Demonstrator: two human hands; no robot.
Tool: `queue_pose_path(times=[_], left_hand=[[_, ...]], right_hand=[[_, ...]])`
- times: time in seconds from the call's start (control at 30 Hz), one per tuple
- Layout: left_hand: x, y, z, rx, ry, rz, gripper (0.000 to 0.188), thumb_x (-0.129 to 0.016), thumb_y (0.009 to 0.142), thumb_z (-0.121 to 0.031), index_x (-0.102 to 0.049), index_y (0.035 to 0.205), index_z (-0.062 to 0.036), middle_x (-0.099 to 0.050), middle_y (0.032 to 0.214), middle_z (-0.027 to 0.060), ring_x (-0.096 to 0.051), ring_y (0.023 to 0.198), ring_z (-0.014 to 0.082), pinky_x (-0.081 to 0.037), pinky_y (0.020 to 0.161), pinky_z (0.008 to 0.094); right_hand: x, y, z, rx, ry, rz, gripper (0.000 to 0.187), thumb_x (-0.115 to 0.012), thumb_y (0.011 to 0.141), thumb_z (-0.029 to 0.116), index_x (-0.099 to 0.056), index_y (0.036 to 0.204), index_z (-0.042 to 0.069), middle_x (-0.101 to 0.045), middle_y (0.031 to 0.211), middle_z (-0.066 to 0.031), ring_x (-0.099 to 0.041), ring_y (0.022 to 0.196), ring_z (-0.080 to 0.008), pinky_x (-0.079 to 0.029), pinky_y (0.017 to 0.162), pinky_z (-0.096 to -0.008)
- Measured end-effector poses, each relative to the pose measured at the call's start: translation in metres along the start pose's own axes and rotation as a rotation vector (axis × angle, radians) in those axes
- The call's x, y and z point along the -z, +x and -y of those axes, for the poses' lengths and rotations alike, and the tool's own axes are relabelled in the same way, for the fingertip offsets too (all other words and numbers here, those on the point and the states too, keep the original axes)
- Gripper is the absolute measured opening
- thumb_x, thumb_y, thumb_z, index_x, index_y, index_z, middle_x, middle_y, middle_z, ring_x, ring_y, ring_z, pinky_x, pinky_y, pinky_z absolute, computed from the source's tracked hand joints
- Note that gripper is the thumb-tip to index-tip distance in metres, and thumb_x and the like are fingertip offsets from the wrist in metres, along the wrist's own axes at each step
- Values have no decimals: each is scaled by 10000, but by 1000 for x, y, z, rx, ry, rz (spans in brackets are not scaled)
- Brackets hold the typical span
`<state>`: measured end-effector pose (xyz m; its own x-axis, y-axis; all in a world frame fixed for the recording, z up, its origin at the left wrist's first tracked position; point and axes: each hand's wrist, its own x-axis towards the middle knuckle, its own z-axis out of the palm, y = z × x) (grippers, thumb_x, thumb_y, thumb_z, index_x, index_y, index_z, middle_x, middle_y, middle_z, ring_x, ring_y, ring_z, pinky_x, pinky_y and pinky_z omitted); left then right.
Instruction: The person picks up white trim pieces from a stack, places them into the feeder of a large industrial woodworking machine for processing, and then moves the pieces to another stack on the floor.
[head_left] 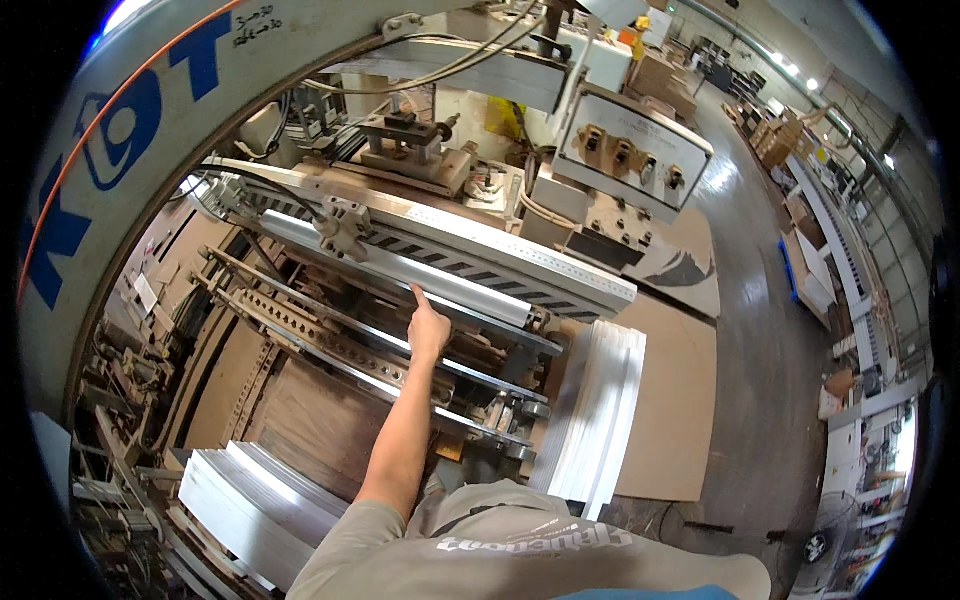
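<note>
My left hand reaches over the machine with its index finger stretched out and the other fingers partly curled. I see nothing held in it. The fingertip is at the near side of a long shiny metal roller; whether it touches cannot be told. Beneath the hand and wrist run parallel metal rails. Beyond the roller lies a beam with black diagonal stripes, topped by a pale ruler strip. A clamp-like metal fitting sits over the roller, left of the hand. My right hand is out of view.
Stacks of white sheets stand at right and lower left. A control box with knobs rises at the back. A large blue-lettered machine frame arches at left. Brown board lies right; a long conveyor lines the far right.
</note>
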<state>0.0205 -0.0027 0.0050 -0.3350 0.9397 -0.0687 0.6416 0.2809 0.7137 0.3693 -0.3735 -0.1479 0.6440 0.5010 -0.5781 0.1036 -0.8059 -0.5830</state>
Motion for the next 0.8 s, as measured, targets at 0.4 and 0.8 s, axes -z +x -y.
queue_pose_path(times=[0.4,0.8], left_hand=[[-8,2,4,-98,25,12,770,-470,811,-113,-107,1467,65,-633,942,328,-621,902,461,-487,816,485],[-16,2,-1,-116,113,67,891,-521,770,-68,14,1465,91,-615,1056,329,-632,998,383,-467,931,403]], right_hand=[[30,-106,-146,-149,303,-164,293,-578,930,287,-603,1090,43,-613,1002,-145,-561,897,-261,-460,844,-364],[-3,-169,-202,-124,836,37,388,-572,924,390,-583,1174,93,-615,1051,-124,-565,909,-254,-469,846,-369]])
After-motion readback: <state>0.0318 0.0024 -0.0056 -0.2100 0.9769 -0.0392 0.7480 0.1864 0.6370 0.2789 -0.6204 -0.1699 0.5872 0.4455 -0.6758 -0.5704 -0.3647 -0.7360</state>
